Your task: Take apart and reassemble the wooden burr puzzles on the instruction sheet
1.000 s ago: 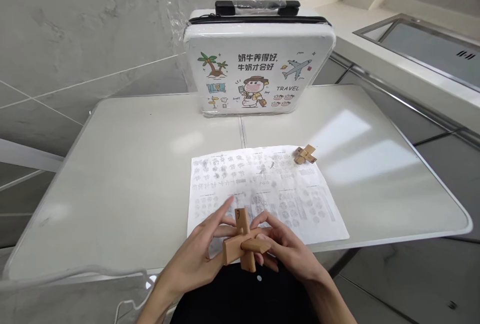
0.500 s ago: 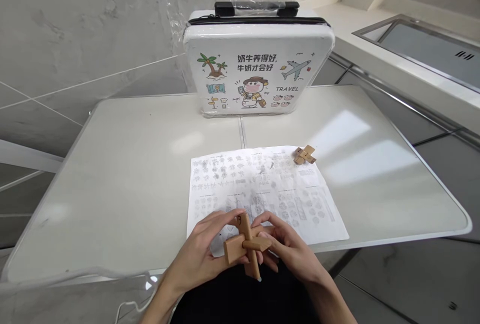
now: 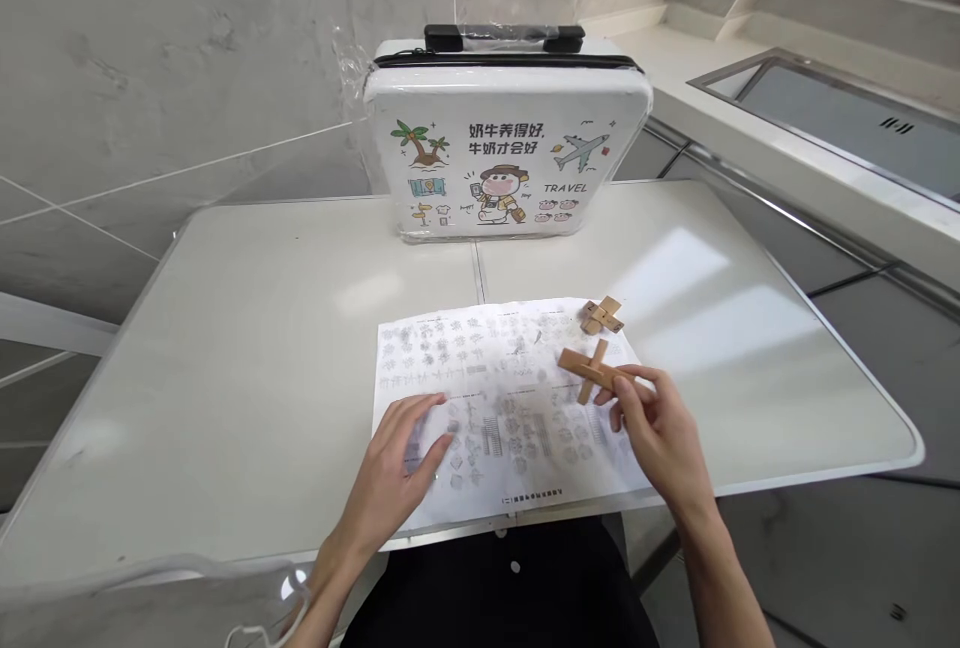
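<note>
Between the thumb and fingers of my right hand point(image 3: 660, 428) is a wooden puzzle point(image 3: 594, 368) made of crossed flat pieces, held by one end over the right part of a printed sheet point(image 3: 465, 438). My left hand point(image 3: 397, 468) holds nothing; its thumb and fingers are apart over the sheet's left edge. A second wooden puzzle point(image 3: 601, 316), a cross of interlocked blocks with dark marks, lies at the sheet's far right corner, just beyond the held one. Small grey diagrams cover the sheet.
A white case point(image 3: 510, 148) with cartoon prints and a black handle stands at the back of the white folding table point(image 3: 247, 358). To the right runs a counter point(image 3: 765, 118) with a sink. A clear plastic bag point(image 3: 180, 588) hangs at the front left.
My left hand has let go of the wooden puzzle and moved left. My right hand has carried it forward and right, close to the other puzzle.
</note>
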`<action>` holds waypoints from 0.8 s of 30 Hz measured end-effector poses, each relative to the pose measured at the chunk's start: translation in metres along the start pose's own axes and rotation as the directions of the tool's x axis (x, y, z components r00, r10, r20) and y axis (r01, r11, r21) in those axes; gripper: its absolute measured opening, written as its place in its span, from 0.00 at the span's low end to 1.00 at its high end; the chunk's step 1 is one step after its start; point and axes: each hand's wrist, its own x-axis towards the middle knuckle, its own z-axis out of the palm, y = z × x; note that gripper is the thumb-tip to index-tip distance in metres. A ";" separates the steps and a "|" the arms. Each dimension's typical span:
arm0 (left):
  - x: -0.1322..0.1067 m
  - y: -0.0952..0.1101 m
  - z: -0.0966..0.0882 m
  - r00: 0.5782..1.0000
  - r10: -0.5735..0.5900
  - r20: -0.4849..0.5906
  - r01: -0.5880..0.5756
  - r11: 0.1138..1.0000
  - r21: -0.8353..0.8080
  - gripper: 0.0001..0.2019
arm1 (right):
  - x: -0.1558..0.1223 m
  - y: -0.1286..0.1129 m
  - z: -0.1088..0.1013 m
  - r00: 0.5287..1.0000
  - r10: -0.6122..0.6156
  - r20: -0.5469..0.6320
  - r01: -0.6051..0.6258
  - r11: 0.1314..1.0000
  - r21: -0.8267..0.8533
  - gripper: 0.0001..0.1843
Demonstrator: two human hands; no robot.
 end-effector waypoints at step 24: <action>0.004 -0.030 0.006 0.996 0.071 -0.054 -0.065 0.992 0.104 0.15 | 0.008 0.013 -0.016 0.973 0.046 -0.225 -0.115 0.944 -0.309 0.22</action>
